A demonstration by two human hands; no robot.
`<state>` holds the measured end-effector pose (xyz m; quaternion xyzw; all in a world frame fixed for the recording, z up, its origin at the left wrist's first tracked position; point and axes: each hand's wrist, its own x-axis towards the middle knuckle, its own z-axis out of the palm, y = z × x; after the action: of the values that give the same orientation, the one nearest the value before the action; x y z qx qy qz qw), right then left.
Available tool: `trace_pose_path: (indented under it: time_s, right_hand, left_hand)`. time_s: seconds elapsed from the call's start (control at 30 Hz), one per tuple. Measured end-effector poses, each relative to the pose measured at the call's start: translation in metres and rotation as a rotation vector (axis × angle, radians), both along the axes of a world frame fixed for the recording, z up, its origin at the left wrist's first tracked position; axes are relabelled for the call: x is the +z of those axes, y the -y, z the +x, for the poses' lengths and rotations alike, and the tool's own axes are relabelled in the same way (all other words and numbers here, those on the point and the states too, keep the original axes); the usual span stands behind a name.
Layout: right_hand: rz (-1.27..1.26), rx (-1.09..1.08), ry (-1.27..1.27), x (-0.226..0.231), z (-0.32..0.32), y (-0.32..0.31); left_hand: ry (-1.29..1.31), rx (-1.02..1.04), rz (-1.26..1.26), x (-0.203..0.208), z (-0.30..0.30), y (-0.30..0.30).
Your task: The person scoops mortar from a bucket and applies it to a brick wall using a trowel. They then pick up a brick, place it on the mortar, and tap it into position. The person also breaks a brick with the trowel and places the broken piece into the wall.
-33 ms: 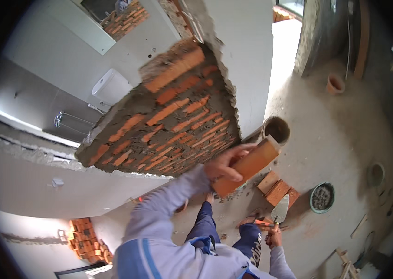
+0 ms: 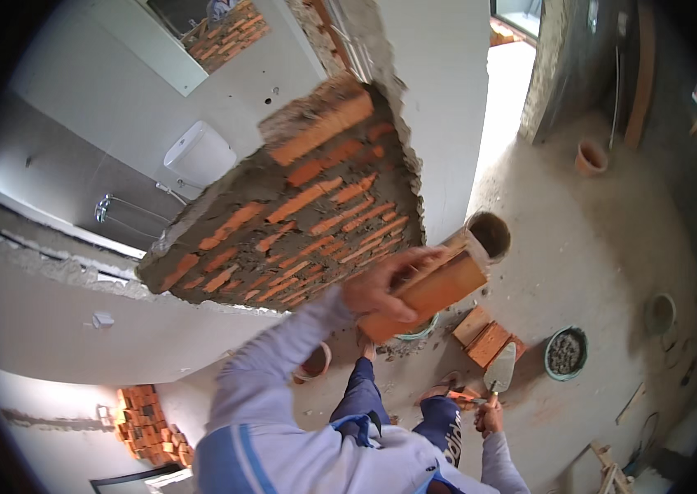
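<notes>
Two hands work: the left hand [image 2: 381,288] is clamped on a brick [image 2: 431,290] raised beside the half-built wall [image 2: 299,206]; the right hand [image 2: 490,416] grips a trowel [image 2: 500,369] low. One-handed, the brick might slip and fall onto the feet.

The dusty concrete floor [image 2: 612,247] carried two loose bricks [image 2: 487,337] near the person's feet, a round bucket of gravel [image 2: 565,352] just right of them, an empty bucket [image 2: 660,313] farther right, and a clay pot [image 2: 591,156] far off.
</notes>
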<state>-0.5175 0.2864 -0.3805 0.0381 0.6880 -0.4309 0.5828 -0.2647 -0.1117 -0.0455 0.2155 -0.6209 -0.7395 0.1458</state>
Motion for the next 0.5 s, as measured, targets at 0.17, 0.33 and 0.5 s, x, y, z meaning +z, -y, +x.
trace_pose_path:
  time_s: [0.17,0.33,0.5]
  right_hand:
    - [-0.028,-0.041,-0.229,0.024,-0.05,0.035]
    - [0.007,-0.07,-0.235,0.024,-0.022,0.068]
    - [0.043,-0.183,-0.195,0.021,0.059,0.094]
  left_hand:
    - [0.345,0.155,-0.997,0.175,0.134,0.034]
    - [0.362,0.483,-0.817,0.212,0.252,0.065]
    - [0.504,0.439,-0.888,0.213,0.309,0.096]
